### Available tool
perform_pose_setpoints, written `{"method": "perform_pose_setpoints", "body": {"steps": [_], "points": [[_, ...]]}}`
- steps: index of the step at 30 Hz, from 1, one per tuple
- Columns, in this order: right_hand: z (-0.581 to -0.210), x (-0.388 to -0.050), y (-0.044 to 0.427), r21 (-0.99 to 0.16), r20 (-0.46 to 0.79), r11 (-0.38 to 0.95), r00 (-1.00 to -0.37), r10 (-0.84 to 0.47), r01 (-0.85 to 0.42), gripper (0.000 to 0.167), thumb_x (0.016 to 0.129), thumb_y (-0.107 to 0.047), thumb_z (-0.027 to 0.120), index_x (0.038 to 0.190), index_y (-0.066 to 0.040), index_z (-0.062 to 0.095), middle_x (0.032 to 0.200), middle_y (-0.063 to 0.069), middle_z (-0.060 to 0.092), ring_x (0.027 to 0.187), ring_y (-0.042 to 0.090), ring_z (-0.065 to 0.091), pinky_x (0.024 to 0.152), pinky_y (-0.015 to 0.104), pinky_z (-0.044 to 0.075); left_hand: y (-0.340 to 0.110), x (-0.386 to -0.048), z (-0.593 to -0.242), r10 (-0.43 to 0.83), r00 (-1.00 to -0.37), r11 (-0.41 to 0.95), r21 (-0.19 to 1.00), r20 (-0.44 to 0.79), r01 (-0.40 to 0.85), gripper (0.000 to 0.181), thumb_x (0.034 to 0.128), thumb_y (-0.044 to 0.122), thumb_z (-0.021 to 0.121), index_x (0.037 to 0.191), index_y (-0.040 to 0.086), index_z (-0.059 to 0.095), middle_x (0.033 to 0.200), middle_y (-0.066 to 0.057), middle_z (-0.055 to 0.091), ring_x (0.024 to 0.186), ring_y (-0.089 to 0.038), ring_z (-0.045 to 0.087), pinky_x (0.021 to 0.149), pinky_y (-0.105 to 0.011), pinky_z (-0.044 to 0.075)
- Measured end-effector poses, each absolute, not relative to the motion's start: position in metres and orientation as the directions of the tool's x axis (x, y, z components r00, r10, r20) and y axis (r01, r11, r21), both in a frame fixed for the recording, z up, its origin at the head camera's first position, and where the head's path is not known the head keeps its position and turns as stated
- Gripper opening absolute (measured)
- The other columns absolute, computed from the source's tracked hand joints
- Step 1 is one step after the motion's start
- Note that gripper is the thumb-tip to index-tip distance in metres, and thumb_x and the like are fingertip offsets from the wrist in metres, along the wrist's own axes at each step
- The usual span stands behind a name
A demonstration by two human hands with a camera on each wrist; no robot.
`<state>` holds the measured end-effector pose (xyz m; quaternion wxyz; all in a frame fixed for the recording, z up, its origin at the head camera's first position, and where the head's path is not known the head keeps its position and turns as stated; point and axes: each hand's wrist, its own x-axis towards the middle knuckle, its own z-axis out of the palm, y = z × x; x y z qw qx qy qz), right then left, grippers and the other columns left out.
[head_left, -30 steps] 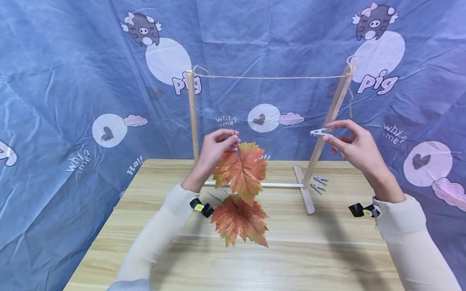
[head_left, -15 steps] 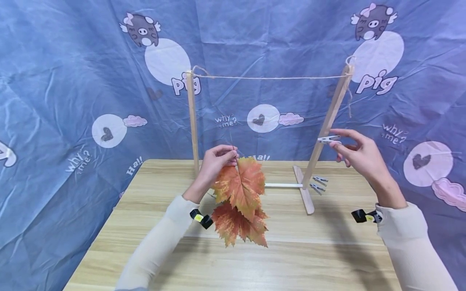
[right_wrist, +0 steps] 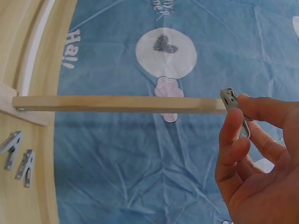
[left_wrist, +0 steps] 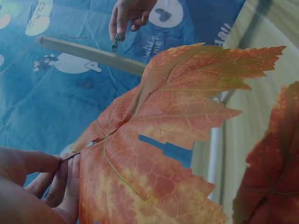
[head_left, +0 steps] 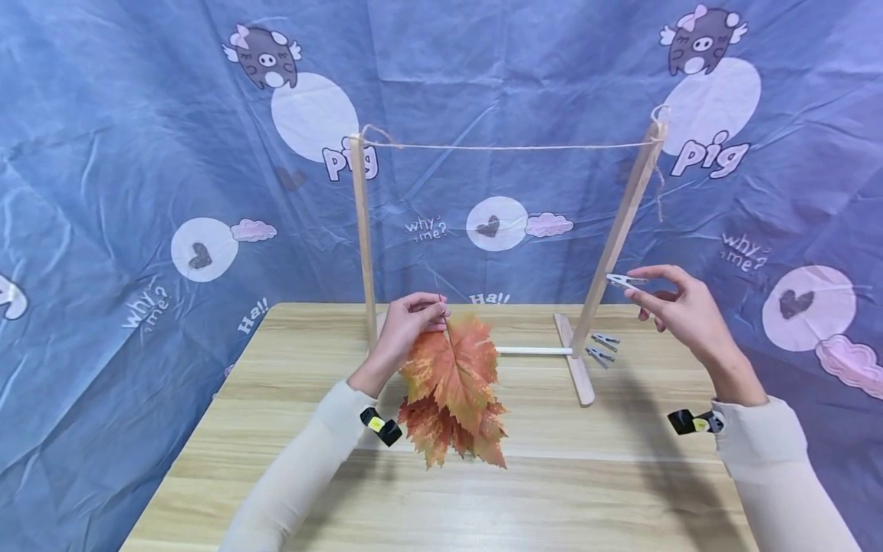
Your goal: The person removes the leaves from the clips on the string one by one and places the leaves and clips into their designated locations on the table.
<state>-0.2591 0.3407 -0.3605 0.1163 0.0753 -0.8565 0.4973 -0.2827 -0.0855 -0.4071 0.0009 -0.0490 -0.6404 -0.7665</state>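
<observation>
My left hand (head_left: 408,328) pinches the thin stem of an orange artificial maple leaf (head_left: 455,366), which hangs down from the fingers. In the left wrist view the stem (left_wrist: 70,157) runs between thumb and fingers. A second, redder maple leaf (head_left: 487,438) lies on the table, partly covered by the held one. My right hand (head_left: 683,318) holds a small metal clothespin (head_left: 623,280) between thumb and index finger, beside the right post. The right wrist view shows this clothespin (right_wrist: 229,99) against the far end of the post in the picture; whether they touch I cannot tell.
A wooden frame has a left post (head_left: 363,238), a right post (head_left: 617,238) and a twine line (head_left: 510,147) tied across the top. A white rod (head_left: 534,351) joins the posts low down. Two more clothespins (head_left: 602,355) lie by the right foot (head_left: 582,381) on the table (head_left: 552,498).
Both hands have moved down, the left one with its leaf and the right one with its clothespin. The held leaf now overlaps more of the leaf on the table.
</observation>
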Motion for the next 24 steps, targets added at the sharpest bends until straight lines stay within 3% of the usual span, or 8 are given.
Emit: {"method": "perform_pose_setpoints", "body": {"steps": [5,10,15,19,24], "points": [[-0.37,-0.261,0.345,-0.832,0.251,0.511,-0.968,-0.005,-0.218,0.034,0.103,-0.029,0.074,0.135,-0.023,0.066,0.089,-0.022,0.066,0.056,0.007,0.057,0.049,0.025,0.048,-0.086,-0.282,-0.417,0.042,-0.999,-0.154,0.988,0.03,0.023,0.021,0.1001,-0.002,0.069,0.119,-0.013,0.07,0.098,-0.016,0.08,0.075,-0.01,0.074,0.071,-0.022,0.066],[-0.38,-0.263,0.348,-0.821,0.256,0.522,-0.966,-0.028,-0.233,0.043,0.106,-0.028,0.07,0.142,-0.007,0.061,0.114,-0.009,0.049,0.059,0.006,0.058,0.05,0.024,0.048,-0.088,-0.282,-0.427,0.03,-1.0,-0.138,0.99,-0.001,-0.005,0.024,0.0999,0.0,0.07,0.121,-0.012,0.07,0.103,-0.021,0.079,0.075,-0.009,0.075,0.071,-0.022,0.066],[-0.388,-0.264,0.353,-0.795,0.259,0.563,-0.966,-0.02,-0.225,0.045,0.106,-0.029,0.069,0.141,-0.003,0.058,0.11,-0.007,0.052,0.058,0.007,0.058,0.048,0.027,0.049,-0.09,-0.283,-0.437,0.045,-0.999,-0.136,0.99,-0.024,-0.03,0.021,0.1009,-0.001,0.069,0.12,-0.011,0.07,0.096,-0.014,0.08,0.075,-0.01,0.075,0.071,-0.024,0.067],[-0.396,-0.267,0.359,-0.774,0.244,0.602,-0.97,-0.001,-0.195,0.045,0.104,-0.032,0.07,0.138,-0.005,0.059,0.094,-0.01,0.061,0.056,0.01,0.057,0.048,0.029,0.048,-0.091,-0.284,-0.445,0.064,-0.997,-0.132,0.99,-0.05,-0.058,0.023,0.1013,-0.002,0.067,0.121,-0.013,0.069,0.098,-0.017,0.079,0.074,-0.01,0.074,0.071,-0.023,0.066],[-0.408,-0.273,0.363,-0.693,0.28,0.701,-0.959,0.041,-0.172,0.039,0.102,-0.03,0.073,0.132,-0.006,0.068,0.099,-0.003,0.066,0.067,0.0,0.058,0.056,0.022,0.048,-0.089,-0.282,-0.454,0.065,-0.995,-0.125,0.989,-0.075,-0.083,0.023,0.1011,-0.003,0.066,0.122,-0.014,0.068,0.096,-0.015,0.078,0.073,-0.01,0.073,0.071,-0.024,0.067]]}}
